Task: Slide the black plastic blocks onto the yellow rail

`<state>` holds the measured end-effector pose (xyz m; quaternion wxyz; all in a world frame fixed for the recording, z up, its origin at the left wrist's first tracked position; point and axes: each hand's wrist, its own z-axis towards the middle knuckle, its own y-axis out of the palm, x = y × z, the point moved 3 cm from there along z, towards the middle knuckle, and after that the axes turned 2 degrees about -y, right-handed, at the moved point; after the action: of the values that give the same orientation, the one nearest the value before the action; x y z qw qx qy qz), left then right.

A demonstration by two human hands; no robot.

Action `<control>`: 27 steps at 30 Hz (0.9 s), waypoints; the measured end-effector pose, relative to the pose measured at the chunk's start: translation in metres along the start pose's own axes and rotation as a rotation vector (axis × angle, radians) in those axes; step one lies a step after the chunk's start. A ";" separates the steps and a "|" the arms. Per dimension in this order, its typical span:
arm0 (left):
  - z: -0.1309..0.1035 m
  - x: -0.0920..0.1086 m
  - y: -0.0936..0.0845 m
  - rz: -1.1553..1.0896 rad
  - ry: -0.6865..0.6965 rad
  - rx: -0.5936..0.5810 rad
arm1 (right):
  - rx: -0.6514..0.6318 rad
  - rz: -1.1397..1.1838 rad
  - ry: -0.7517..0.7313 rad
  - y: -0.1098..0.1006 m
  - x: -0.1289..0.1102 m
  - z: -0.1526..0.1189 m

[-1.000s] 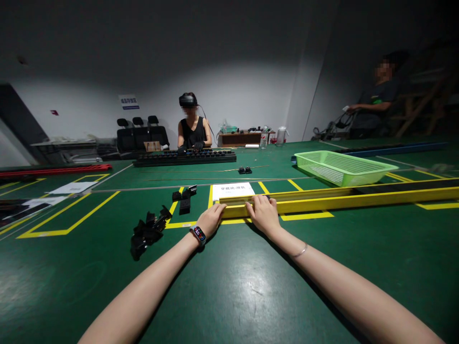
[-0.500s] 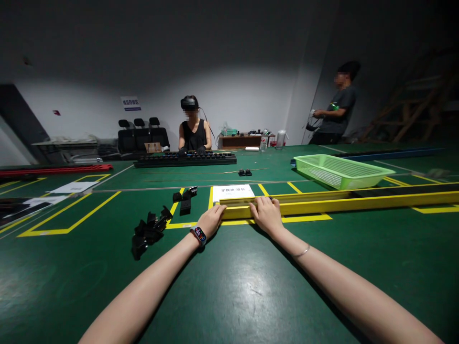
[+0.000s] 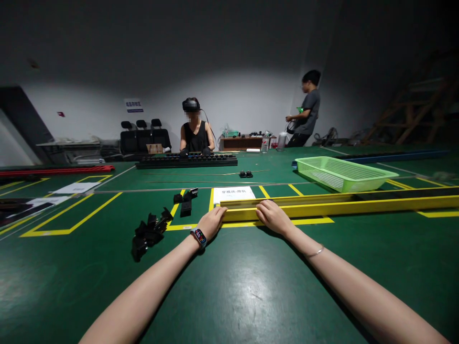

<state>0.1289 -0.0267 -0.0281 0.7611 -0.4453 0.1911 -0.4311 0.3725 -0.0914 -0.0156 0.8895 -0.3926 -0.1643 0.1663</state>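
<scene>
A long yellow rail point(image 3: 322, 209), shaped like a channel, lies across the green table and runs out of view on the right. My left hand point(image 3: 211, 222) is closed around its left end, a smart band on that wrist. Further along, the fingers of my right hand point(image 3: 273, 216) curl over the rail's near wall; whatever is under those fingertips is hidden. Left of the rail lie a heap of black plastic pieces point(image 3: 150, 231) and a few more black pieces point(image 3: 185, 206). A white paper sign point(image 3: 234, 193) sits just behind the rail's left end.
A light green basket point(image 3: 344, 174) stands behind the rail on the right. Across the table, a seated person point(image 3: 195, 134) works at a black rail point(image 3: 186, 162). Two small black parts point(image 3: 245, 174) lie mid-table. Another person point(image 3: 308, 110) stands at the back right.
My right hand has slid a little to the right along the rail. My left hand stays at the rail's end. The standing person in the background has moved left.
</scene>
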 end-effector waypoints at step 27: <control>0.000 0.000 0.000 -0.006 -0.004 0.006 | -0.031 0.041 0.019 -0.002 -0.004 0.001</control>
<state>0.1291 -0.0267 -0.0285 0.7615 -0.4444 0.1868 -0.4332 0.3687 -0.0939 -0.0141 0.8812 -0.4111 -0.1503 0.1785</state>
